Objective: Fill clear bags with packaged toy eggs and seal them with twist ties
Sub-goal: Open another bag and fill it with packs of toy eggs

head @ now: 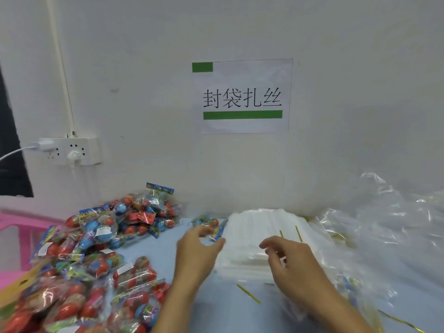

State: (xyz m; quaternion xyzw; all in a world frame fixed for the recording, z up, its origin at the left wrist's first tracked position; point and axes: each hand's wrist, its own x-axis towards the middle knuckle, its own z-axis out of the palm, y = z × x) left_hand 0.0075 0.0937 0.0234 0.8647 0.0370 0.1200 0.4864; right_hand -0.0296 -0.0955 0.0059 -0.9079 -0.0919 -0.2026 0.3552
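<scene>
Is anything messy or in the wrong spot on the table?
A little. One toy egg pack lies alone by the stack of clear bags, away from the big pile. Twist ties lie scattered singly.

white wall sign, black "封袋扎丝"

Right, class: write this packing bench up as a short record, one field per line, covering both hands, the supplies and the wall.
left hand: left hand over the table, fingers loosely curled, holding nothing visible
right hand: right hand over the stack of clear bags; any grip unclear
toy egg packs: heap of toy egg packs on the left
twist ties: loose twist ties on the blue table
wall: paper sign, power strip
</scene>
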